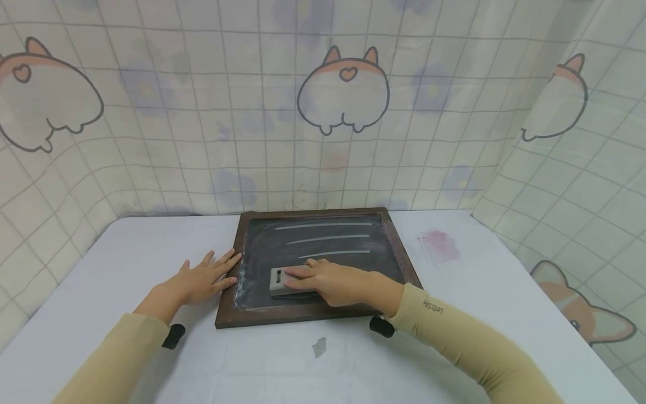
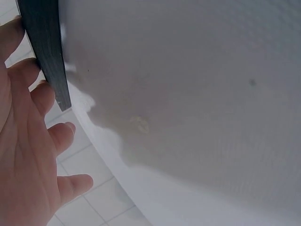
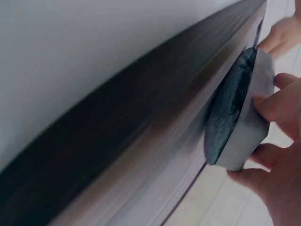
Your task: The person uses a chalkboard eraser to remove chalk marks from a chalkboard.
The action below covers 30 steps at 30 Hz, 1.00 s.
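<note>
A chalkboard (image 1: 328,238) in a dark brown wooden frame lies on the white table, with several white chalk lines on its upper part. My right hand (image 1: 328,282) grips a grey chalkboard eraser (image 1: 277,281) low on the board, left of its middle. In the right wrist view the eraser (image 3: 251,117) shows a dark felt underside, and thumb and fingers hold its grey body. My left hand (image 1: 204,280) rests with spread fingers on the frame's left edge. The left wrist view shows those fingers (image 2: 42,99) against the dark frame (image 2: 44,47).
The white table (image 1: 252,365) carries a pink smudge (image 1: 439,246) right of the board and a small grey mark (image 1: 319,347) in front. A black piece shows under each wrist. A tile-patterned curtain (image 1: 272,112) with dog drawings surrounds the table's back and sides.
</note>
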Tool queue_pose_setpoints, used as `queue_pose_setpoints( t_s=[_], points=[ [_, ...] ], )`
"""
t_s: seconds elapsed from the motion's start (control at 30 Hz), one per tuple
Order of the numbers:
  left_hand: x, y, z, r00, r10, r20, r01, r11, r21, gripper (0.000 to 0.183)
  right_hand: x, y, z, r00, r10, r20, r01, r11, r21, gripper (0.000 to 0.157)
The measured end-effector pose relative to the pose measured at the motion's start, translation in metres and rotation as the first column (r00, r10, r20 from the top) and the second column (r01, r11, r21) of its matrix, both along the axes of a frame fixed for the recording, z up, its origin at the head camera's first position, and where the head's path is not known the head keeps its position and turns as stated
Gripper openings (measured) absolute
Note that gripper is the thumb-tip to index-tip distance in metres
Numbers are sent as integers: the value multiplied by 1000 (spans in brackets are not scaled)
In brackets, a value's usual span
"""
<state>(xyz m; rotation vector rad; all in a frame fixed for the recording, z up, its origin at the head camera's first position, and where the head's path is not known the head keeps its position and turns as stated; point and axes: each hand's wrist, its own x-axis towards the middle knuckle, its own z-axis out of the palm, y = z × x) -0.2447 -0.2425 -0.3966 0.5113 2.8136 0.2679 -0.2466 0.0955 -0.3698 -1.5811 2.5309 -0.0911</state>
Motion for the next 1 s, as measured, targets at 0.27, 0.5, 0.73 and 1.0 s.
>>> queue_pose_setpoints(
  t_s=[0.27, 0.5, 0.73, 1.0],
  points=[
    [-2, 2, 0, 1000, 3, 6, -3, 1000, -20, 73, 14, -24, -4, 985, 36, -168, -11, 989, 147, 81],
    [-1, 2, 1, 1000, -11, 1, 11, 1000, -1, 73, 9, 26, -5, 996, -59, -69, 64, 995, 75, 84],
    [-1, 1, 0, 1000, -12, -3, 12, 1000, -19, 74, 3, 104, -7, 987, -159, 1, 159, 987, -39, 87],
    [0, 2, 3, 1000, -13, -1, 13, 1000, -28, 74, 3, 151, -8, 980, -196, -43, 192, 978, -83, 84]
  ],
)
